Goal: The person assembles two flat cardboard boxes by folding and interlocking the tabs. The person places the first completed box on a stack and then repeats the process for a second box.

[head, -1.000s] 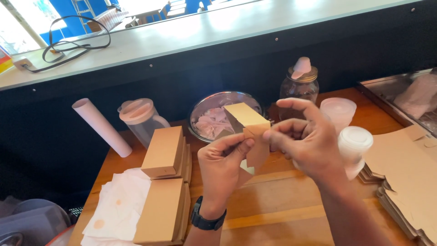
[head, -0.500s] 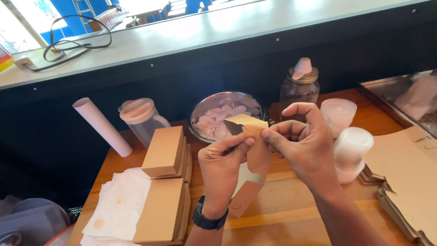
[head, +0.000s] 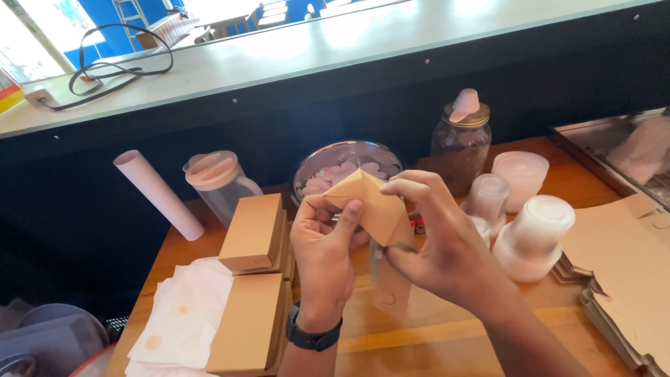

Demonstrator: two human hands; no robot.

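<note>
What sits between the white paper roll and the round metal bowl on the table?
Head view: one clear plastic pitcher with a pale pink lid stands between the white paper roll and the round metal bowl. Closed brown cardboard boxes lie just in front.

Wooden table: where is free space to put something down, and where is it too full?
The wooden table is bare in front, between the folded brown boxes on the left and the flat cardboard stack on the right, below both hands. It is crowded at the back: metal bowl, glass jar and plastic cups stand close together.
</note>
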